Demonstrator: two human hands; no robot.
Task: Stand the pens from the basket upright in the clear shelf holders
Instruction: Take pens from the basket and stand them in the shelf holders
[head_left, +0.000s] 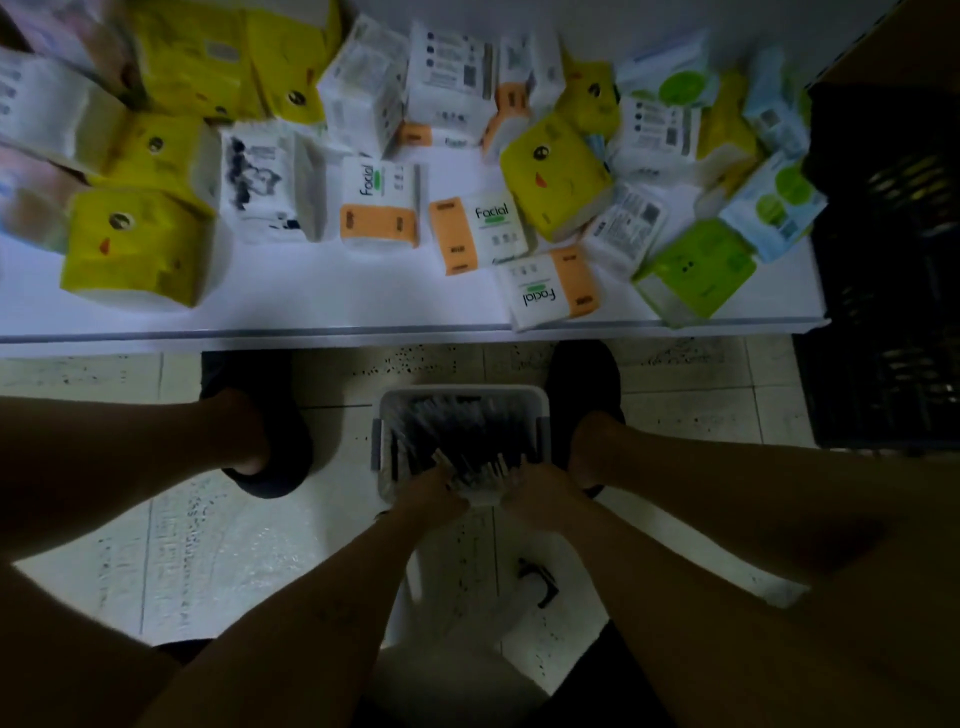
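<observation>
**One head camera, looking steeply down on the basket**

There is only one view. It comes from a wide-angle camera worn on the person's head, and it faces forward and almost straight down. The basket (462, 400) sits a little below the middle of the picture, on the floor (208, 545), well below the lens. Both forearms enter from the lower corners, and the left hand (431, 496) and the right hand (535, 499) meet at the near end of the basket. Beyond the basket, the white counter (363, 312) fills the upper part and looks partly blurred. To the right of the basket, a black crate (893, 260) reaches the picture edge.
</observation>
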